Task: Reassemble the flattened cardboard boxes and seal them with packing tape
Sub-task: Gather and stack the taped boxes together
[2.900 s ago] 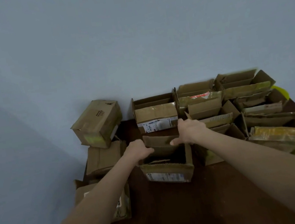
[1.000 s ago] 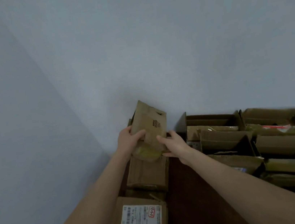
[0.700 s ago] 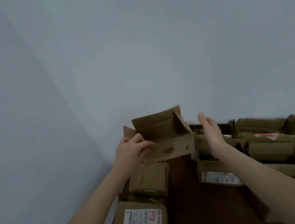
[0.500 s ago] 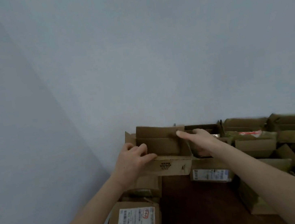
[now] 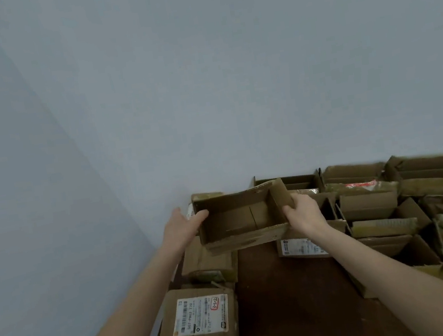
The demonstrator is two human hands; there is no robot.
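I hold the open cardboard box [image 5: 236, 218] in the air at 12 o'clock, my left hand [image 5: 182, 229] and right hand [image 5: 303, 214] each clamping one end wall. I should square its corners before folding the flaps.

Dark wooden table [image 5: 284, 301]; labelled closed box [image 5: 199, 323]; open boxes [image 5: 392, 217] clustered right.

Two hands, the left hand [image 5: 179, 229] and the right hand [image 5: 305, 213], are holding one raised box [image 5: 239, 219]. Two closed boxes [image 5: 199, 323] are lying near left. Open boxes [image 5: 367, 201] crowding the right are overlapping beyond counting.
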